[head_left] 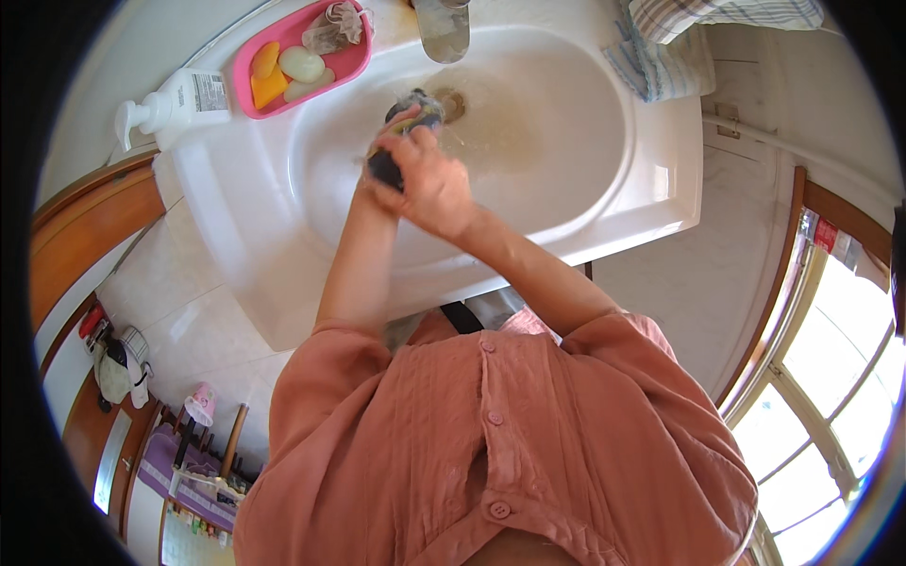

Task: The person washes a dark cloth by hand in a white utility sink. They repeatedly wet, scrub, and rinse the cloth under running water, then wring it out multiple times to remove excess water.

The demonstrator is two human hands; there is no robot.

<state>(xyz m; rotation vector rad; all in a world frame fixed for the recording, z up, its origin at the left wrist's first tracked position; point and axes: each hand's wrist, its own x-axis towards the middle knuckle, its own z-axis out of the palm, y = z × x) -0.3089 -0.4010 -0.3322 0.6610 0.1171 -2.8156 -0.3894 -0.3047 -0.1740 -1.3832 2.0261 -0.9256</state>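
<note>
dark cloth (408, 118) | bunched, wet | both hands (425, 179) | glossy white basin (604, 141)

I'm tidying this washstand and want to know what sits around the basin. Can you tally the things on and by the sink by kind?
Pink soap tray: 1
Soap pieces in the tray: about 4
Mesh pouch in the tray: 1
White pump bottle: 1
Tap: 1
Checked cloth on the rim: at least 1
Dark item held in both hands: 1
Total: about 10
</note>
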